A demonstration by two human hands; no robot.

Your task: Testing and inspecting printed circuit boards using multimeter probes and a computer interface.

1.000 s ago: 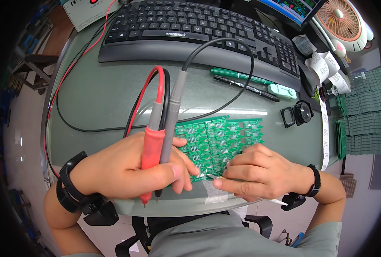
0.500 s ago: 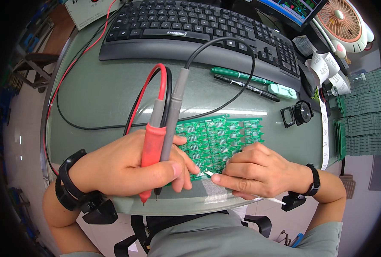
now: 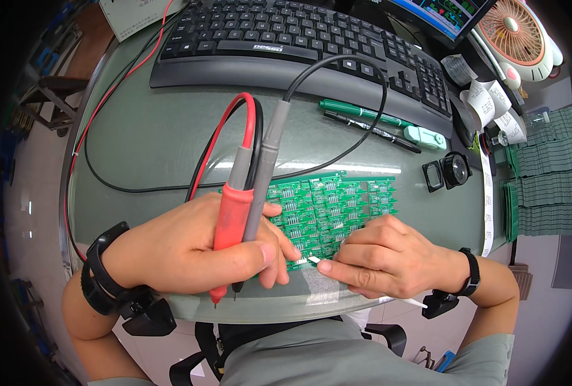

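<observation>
My left hand (image 3: 196,238) is closed around a red multimeter probe (image 3: 233,215) and a dark grey multimeter probe (image 3: 265,161), both with metal tips pointing down near the table's front edge. Its outer fingers rest at the left side of a panel of green circuit boards (image 3: 328,206), which lies flat on the table. My right hand (image 3: 386,260) is pinched around a slim white tool (image 3: 313,259). The tool's flat white end shows at the panel's near edge, beside my left fingers; its pale rear end sticks out under my right palm. The middle is hidden.
A black keyboard (image 3: 292,45) spans the back of the table. Before it lie a green marker (image 3: 363,112), a black pen (image 3: 369,130) and a mint-green case (image 3: 425,137). A black loupe (image 3: 455,168) stands right; stacked green boards (image 3: 550,180) are beyond. Probe cables loop left.
Hardly anything differs. The probes in my left hand have shifted slightly to the right at their upper ends. My right hand stays in place.
</observation>
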